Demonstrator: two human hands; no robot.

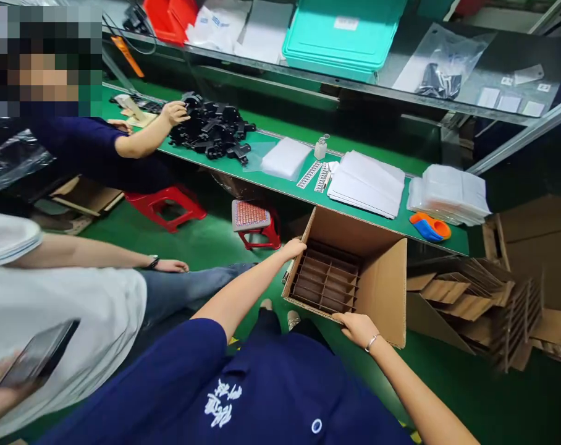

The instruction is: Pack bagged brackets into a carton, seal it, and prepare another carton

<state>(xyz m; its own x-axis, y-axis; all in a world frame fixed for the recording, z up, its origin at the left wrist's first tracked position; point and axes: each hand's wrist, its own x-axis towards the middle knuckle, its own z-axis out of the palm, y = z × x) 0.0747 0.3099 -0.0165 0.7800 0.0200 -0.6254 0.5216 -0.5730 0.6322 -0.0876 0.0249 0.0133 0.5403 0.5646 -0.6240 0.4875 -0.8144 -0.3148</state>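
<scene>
our left hand [293,248] is closed around the left rim of the carton [383,290], and our right hand [357,326] curls over its near rim; how hard either set of fingers presses, we cannot tell. the carton is between our hands, mouth open, with the divider grid [325,279] down inside, deeper than our fingertips. to hold it well, we should draw evenly with both hands so the walls don't bow, stay clear of the slats, and mind the green bench [456,242] beyond our fingers, past the far wall.
</scene>
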